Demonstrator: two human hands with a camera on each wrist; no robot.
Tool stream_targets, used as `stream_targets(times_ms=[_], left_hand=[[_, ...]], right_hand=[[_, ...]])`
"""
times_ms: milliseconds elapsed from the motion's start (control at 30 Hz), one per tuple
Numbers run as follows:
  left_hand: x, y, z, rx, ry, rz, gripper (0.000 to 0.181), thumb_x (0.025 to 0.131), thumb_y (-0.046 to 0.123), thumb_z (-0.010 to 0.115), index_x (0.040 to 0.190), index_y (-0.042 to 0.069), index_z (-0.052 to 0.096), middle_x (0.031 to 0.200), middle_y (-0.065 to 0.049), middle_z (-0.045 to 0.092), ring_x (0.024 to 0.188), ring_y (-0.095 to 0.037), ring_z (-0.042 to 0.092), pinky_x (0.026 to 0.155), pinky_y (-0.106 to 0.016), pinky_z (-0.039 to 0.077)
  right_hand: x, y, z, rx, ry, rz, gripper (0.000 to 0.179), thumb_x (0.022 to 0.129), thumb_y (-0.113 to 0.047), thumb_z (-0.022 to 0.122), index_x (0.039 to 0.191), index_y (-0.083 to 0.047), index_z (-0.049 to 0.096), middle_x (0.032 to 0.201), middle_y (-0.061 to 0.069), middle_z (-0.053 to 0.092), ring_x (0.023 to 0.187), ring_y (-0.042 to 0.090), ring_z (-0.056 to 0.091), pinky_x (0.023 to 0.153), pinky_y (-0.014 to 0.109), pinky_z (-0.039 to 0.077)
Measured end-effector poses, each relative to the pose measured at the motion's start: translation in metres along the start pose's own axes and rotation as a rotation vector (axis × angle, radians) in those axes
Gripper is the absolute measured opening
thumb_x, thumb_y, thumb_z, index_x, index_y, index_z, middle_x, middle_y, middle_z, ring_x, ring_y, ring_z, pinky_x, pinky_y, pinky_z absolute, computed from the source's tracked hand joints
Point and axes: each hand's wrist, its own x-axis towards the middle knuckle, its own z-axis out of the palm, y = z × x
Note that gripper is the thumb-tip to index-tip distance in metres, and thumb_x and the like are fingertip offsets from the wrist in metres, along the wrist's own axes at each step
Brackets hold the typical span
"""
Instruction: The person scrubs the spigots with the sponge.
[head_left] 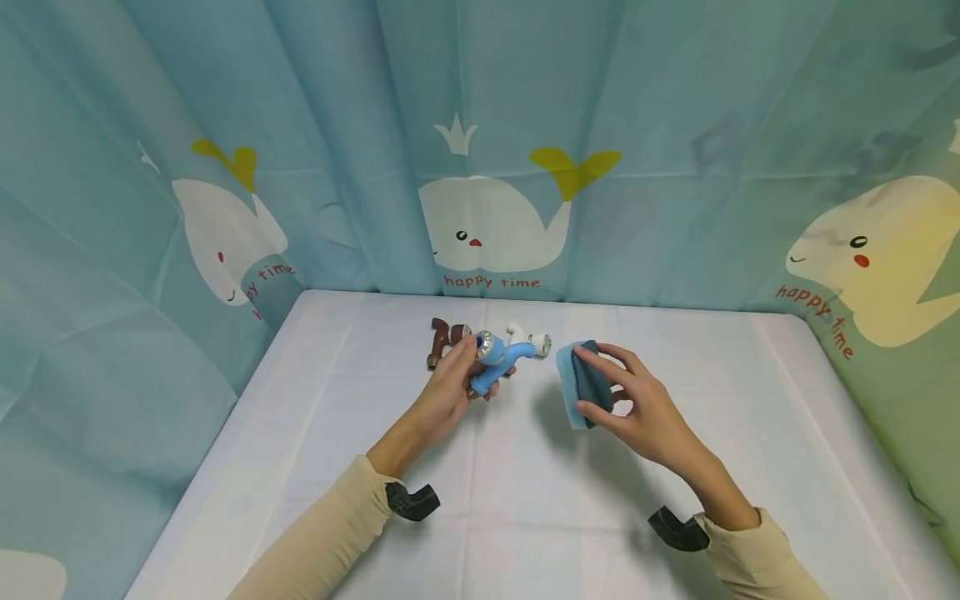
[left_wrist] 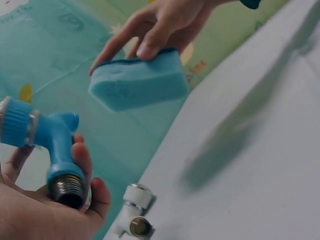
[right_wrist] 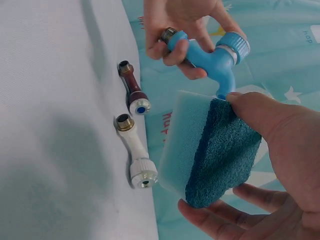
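Note:
My left hand (head_left: 450,385) grips a blue faucet (head_left: 506,367) above the table, its threaded metal end (left_wrist: 68,190) showing in the left wrist view. Between the thumb and fingers of my right hand (head_left: 651,414) is a two-layer sponge (head_left: 583,385), pale blue foam on one side and a dark blue scouring layer (right_wrist: 225,152) on the other. The sponge is raised over the table, to the right of the blue faucet and apart from it in the head view. Behind my left hand lie a brown faucet (right_wrist: 132,86) and a white faucet (right_wrist: 136,152).
A white cloth covers the table (head_left: 375,500). Light blue curtains (head_left: 345,100) with printed whales and lettering hang along its back and sides. Each wrist carries a black camera mount (head_left: 412,502).

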Motion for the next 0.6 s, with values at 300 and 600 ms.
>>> stream_targets(times_ms=[300, 600], left_hand=[[-0.004, 0.008, 0.002, -0.097, -0.027, -0.001, 0.069, 0.092, -0.009, 0.063, 0.155, 0.003, 0.037, 0.131, -0.023, 0.058, 0.115, -0.023, 0.065, 0.094, -0.029, 0.055], [-0.004, 0.010, 0.005, 0.066, -0.097, 0.009, 0.084, 0.081, -0.008, 0.079, 0.155, 0.007, 0.041, 0.138, -0.025, 0.057, 0.123, -0.028, 0.061, 0.098, -0.033, 0.055]], right_hand=[[0.004, -0.006, 0.002, 0.020, 0.002, -0.015, 0.075, 0.085, -0.014, 0.086, 0.152, -0.023, 0.053, 0.153, 0.016, 0.044, 0.103, 0.025, 0.069, 0.078, 0.034, 0.062], [0.021, -0.028, 0.007, 0.167, -0.028, -0.086, 0.073, 0.087, -0.013, 0.084, 0.152, -0.022, 0.053, 0.154, 0.008, 0.045, 0.100, 0.018, 0.067, 0.083, 0.033, 0.061]])
